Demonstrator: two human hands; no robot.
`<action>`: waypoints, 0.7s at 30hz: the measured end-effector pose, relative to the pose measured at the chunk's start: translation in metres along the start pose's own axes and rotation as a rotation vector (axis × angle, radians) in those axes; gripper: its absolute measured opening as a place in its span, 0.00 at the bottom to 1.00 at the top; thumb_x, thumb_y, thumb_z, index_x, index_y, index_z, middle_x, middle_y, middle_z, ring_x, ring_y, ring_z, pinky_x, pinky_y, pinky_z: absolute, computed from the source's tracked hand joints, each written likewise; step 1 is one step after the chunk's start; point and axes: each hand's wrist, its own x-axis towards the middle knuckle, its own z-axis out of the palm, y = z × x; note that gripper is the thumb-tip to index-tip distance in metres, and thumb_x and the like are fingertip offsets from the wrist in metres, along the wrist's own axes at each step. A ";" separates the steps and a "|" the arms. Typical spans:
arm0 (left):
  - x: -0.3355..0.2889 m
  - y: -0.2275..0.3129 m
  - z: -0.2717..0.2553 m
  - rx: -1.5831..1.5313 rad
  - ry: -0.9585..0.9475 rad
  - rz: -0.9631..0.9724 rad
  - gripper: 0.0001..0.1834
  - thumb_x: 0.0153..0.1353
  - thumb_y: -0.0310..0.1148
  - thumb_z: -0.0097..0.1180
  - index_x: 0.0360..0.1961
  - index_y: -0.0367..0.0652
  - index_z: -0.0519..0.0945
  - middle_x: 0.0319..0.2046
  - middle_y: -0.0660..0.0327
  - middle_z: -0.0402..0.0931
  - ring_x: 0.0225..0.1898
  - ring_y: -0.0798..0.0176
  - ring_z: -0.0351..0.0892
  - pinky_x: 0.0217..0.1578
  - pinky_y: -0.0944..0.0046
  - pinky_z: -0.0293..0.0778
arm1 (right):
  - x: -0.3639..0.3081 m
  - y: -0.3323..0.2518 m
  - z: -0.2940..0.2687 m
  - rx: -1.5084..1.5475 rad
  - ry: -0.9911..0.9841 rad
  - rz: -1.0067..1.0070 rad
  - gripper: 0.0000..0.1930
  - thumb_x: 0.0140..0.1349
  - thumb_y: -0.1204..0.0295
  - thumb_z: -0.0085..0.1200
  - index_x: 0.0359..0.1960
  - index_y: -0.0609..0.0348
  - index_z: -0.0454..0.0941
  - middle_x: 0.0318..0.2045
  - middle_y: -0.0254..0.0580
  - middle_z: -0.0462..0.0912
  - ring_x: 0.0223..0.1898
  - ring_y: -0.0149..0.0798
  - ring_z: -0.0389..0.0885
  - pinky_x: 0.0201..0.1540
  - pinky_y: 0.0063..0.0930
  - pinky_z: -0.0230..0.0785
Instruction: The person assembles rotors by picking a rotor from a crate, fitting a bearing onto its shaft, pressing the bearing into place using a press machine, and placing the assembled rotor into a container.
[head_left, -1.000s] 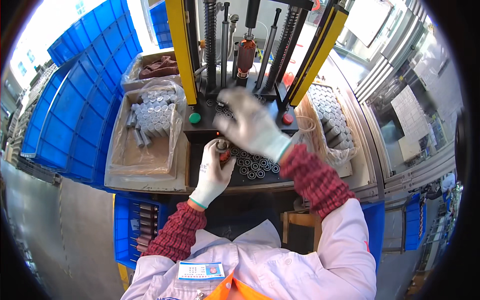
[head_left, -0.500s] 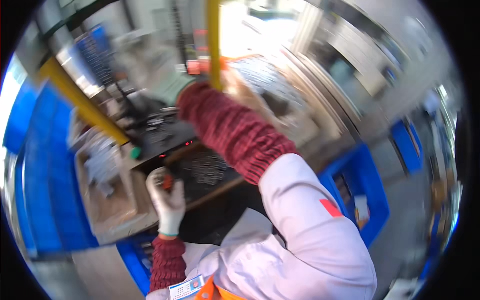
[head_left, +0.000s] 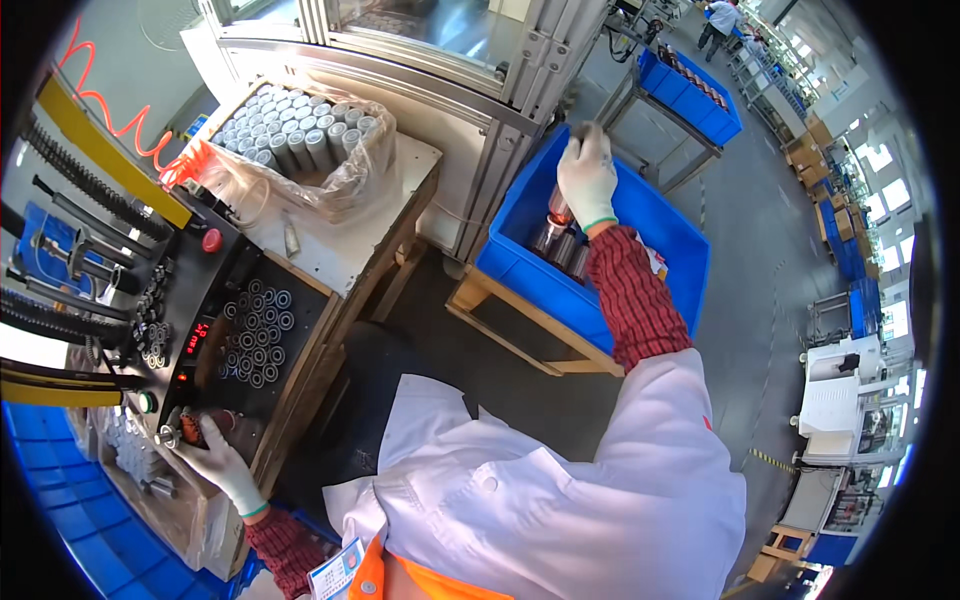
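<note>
Now our left white-gloved hand (head_left: 222, 462) has fingers wrapped tight around a copper-wound metal rotor (head_left: 190, 429); our right white-gloved hand (head_left: 588, 172) hangs over the blue plastic bin (head_left: 688, 262), shiny copper-coloured cylinders (head_left: 549, 236) just below its fingers. Gripping? We can't tell; a hasty pull could knock them together.

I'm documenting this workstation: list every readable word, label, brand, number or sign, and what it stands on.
Nothing can be quoted reliably.
Red digital display on the black console: lit characters, too small to read surely.
ID badge on the pale coat: print too small to read.
Brands, signs: none legible.
</note>
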 end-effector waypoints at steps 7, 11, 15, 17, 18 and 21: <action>0.003 0.006 -0.005 0.073 0.011 0.006 0.30 0.78 0.33 0.61 0.74 0.30 0.65 0.66 0.48 0.74 0.63 0.53 0.76 0.69 0.54 0.69 | -0.054 0.063 0.112 0.013 -0.624 0.515 0.26 0.68 0.66 0.47 0.64 0.63 0.78 0.60 0.69 0.83 0.65 0.68 0.78 0.69 0.52 0.70; 0.001 0.003 -0.010 -0.256 -0.028 -0.158 0.26 0.74 0.24 0.61 0.70 0.34 0.68 0.56 0.54 0.76 0.54 0.57 0.78 0.59 0.57 0.75 | -0.063 0.087 0.121 0.100 -0.897 0.303 0.28 0.69 0.58 0.52 0.62 0.68 0.82 0.61 0.69 0.83 0.66 0.66 0.78 0.69 0.48 0.70; 0.008 0.042 0.011 -0.581 0.022 -0.157 0.22 0.73 0.18 0.57 0.64 0.40 0.67 0.39 0.61 0.75 0.35 0.65 0.80 0.37 0.62 0.81 | -0.046 0.073 0.085 0.378 -0.447 0.335 0.12 0.66 0.71 0.53 0.40 0.67 0.86 0.32 0.48 0.87 0.34 0.48 0.83 0.46 0.42 0.76; 0.010 0.044 -0.003 -0.183 0.012 -0.008 0.23 0.72 0.16 0.57 0.65 0.38 0.68 0.43 0.60 0.74 0.38 0.66 0.79 0.40 0.63 0.81 | -0.030 0.008 0.061 0.200 -0.059 -0.014 0.12 0.71 0.70 0.55 0.45 0.69 0.83 0.43 0.54 0.85 0.47 0.55 0.82 0.58 0.46 0.74; 0.007 0.042 -0.006 -0.182 0.023 -0.013 0.24 0.71 0.16 0.58 0.65 0.38 0.68 0.44 0.60 0.74 0.39 0.67 0.79 0.41 0.63 0.81 | -0.029 -0.050 0.041 0.321 -0.085 -0.014 0.15 0.75 0.67 0.56 0.52 0.69 0.82 0.50 0.53 0.85 0.53 0.49 0.82 0.63 0.43 0.72; 0.000 0.033 -0.011 -0.210 0.047 -0.071 0.25 0.68 0.15 0.60 0.64 0.37 0.70 0.52 0.56 0.73 0.47 0.65 0.79 0.51 0.61 0.81 | -0.053 -0.232 -0.011 0.703 -0.629 -0.161 0.17 0.77 0.64 0.57 0.56 0.66 0.82 0.49 0.47 0.86 0.52 0.45 0.83 0.60 0.40 0.74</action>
